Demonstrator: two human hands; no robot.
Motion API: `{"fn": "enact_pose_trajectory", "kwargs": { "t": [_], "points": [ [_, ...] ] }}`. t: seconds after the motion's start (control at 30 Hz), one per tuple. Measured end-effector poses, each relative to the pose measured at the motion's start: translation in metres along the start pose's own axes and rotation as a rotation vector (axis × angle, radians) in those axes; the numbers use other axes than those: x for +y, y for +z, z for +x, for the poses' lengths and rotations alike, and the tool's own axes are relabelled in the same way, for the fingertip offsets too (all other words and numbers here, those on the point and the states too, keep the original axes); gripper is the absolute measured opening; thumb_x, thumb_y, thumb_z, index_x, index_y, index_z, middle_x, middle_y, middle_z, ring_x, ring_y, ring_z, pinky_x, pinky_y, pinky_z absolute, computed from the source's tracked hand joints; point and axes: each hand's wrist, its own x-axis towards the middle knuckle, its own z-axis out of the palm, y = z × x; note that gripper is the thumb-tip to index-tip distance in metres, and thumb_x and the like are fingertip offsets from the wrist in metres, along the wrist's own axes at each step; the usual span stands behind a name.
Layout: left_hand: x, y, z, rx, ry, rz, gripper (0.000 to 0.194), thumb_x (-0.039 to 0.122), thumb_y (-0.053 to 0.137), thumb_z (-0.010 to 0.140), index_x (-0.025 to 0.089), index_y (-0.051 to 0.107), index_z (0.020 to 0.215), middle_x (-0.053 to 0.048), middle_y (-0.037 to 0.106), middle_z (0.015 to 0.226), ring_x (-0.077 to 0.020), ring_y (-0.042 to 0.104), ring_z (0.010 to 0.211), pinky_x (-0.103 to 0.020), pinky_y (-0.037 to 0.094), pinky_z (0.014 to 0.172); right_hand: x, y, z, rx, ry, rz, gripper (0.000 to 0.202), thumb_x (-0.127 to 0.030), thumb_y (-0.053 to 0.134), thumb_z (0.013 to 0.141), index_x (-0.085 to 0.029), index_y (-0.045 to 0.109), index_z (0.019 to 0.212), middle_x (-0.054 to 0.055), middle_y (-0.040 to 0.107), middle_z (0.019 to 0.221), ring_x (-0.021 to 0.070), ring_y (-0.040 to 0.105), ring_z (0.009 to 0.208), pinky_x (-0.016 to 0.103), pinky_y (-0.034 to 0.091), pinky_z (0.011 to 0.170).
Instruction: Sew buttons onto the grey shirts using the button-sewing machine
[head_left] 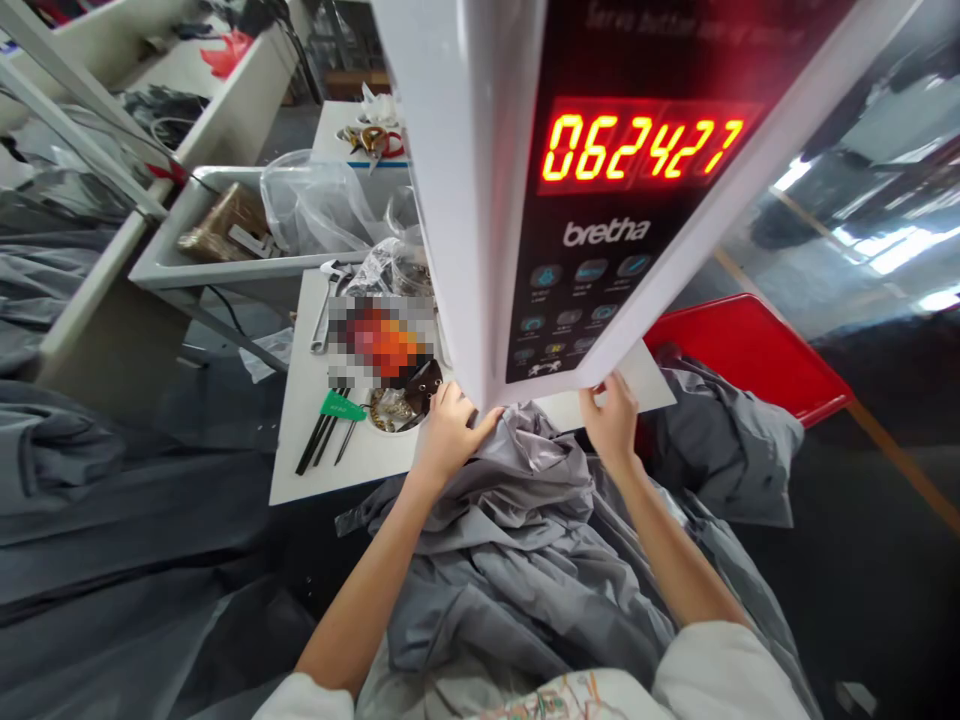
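Note:
Grey fabric [517, 500] lies bunched over my lap and up to the front edge of the white table [289, 455]. A white machine head [480, 200] with a black panel and a red lit display stands over the fabric's far end. My left hand [450, 432] is at the machine's lower left corner, thumb stretched out over the fabric, fingertips partly hidden behind the machine. On the other side, my right hand [611, 418] is at the machine's lower right edge, thumb and forefinger close together; what they may hold is too small to make out.
Left on the table are hex keys in a green holder [343, 406], a wrench [322, 310] and a round dish of small metal parts [390, 408]. A red tray [750, 350] with grey fabric is at the right. A grey trough [169, 270] holds plastic-wrapped items behind.

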Motion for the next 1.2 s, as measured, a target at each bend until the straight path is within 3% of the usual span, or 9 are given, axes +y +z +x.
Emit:
{"fn": "enact_pose_trajectory", "kwargs": {
  "t": [0.07,0.17,0.3,0.53,0.8,0.9,0.97,1.07,1.2],
  "points": [
    [-0.001,0.001,0.000,-0.003,0.002,0.001,0.026,0.044,0.056,0.086,0.024,0.070,0.093,-0.007,0.061,0.095,-0.0228,0.055,0.101,-0.035,0.046,0.088,0.019,-0.010,0.013,-0.065,0.030,-0.033,0.018,-0.023,0.049,0.087,-0.016,0.065,0.088,0.006,0.065,0.079,0.0154,0.056,0.068,0.027,0.044,0.068],
    [-0.002,0.002,0.000,0.000,0.005,0.005,0.026,0.045,0.056,0.086,0.024,0.070,0.093,-0.007,0.061,0.096,-0.0222,0.055,0.101,-0.035,0.046,0.089,0.044,-0.011,0.030,-0.311,-0.030,-0.094,0.017,-0.018,0.052,0.083,-0.016,0.068,0.086,0.007,0.067,0.083,0.0178,0.060,0.076,0.027,0.045,0.072],
    [-0.002,0.003,0.000,0.001,0.009,0.016,0.028,0.045,0.055,0.087,0.023,0.069,0.095,-0.007,0.061,0.096,-0.0221,0.056,0.100,-0.036,0.046,0.090,0.056,-0.001,0.040,-0.495,-0.077,-0.232,0.019,-0.011,0.054,0.080,-0.015,0.071,0.086,0.011,0.069,0.091,0.0217,0.060,0.091,0.029,0.044,0.079],
    [-0.003,0.004,-0.001,0.007,0.013,0.046,0.027,0.044,0.054,0.087,0.024,0.069,0.097,-0.007,0.060,0.096,-0.0219,0.055,0.098,-0.036,0.046,0.090,0.048,-0.003,0.039,-0.424,0.021,-0.158,0.014,-0.014,0.056,0.078,-0.015,0.070,0.079,0.009,0.070,0.081,0.0189,0.061,0.077,0.029,0.044,0.075],
    [-0.003,0.003,-0.003,-0.013,0.004,0.066,0.031,0.046,0.052,0.088,0.024,0.068,0.104,-0.007,0.059,0.096,-0.0224,0.053,0.099,-0.037,0.044,0.094,0.064,-0.007,0.038,-0.343,0.469,0.450,0.026,-0.035,0.069,0.066,-0.014,0.070,0.081,0.005,0.070,0.075,0.0143,0.061,0.066,0.027,0.047,0.066],
    [-0.002,0.003,-0.002,-0.017,0.004,0.065,0.034,0.047,0.051,0.089,0.023,0.068,0.104,-0.008,0.060,0.100,-0.0231,0.052,0.103,-0.038,0.043,0.096,0.068,-0.010,0.037,-0.329,0.546,0.500,0.031,-0.038,0.071,0.063,-0.014,0.071,0.083,0.005,0.070,0.076,0.0142,0.061,0.067,0.027,0.048,0.068],
    [-0.002,0.003,-0.002,-0.013,0.005,0.060,0.034,0.047,0.051,0.089,0.023,0.068,0.104,-0.008,0.060,0.103,-0.0234,0.052,0.105,-0.038,0.042,0.097,0.068,-0.012,0.036,-0.315,0.475,0.428,0.028,-0.037,0.069,0.067,-0.014,0.071,0.084,0.005,0.070,0.076,0.0147,0.061,0.068,0.028,0.048,0.069],
    [-0.002,0.003,-0.002,-0.009,0.008,0.061,0.034,0.048,0.051,0.089,0.023,0.068,0.105,-0.008,0.060,0.104,-0.0237,0.051,0.108,-0.038,0.042,0.099,0.064,-0.012,0.034,-0.324,0.226,0.224,0.018,-0.030,0.062,0.076,-0.016,0.072,0.084,0.005,0.070,0.080,0.0152,0.061,0.071,0.029,0.047,0.071],
    [-0.003,0.003,-0.003,-0.010,0.001,0.071,0.036,0.048,0.050,0.089,0.022,0.068,0.106,-0.009,0.060,0.104,-0.0241,0.051,0.108,-0.038,0.042,0.099,0.058,-0.010,0.033,-0.453,-0.019,-0.038,0.015,-0.016,0.058,0.080,-0.016,0.073,0.084,0.007,0.070,0.086,0.0173,0.061,0.080,0.029,0.045,0.078]
  ]
}}
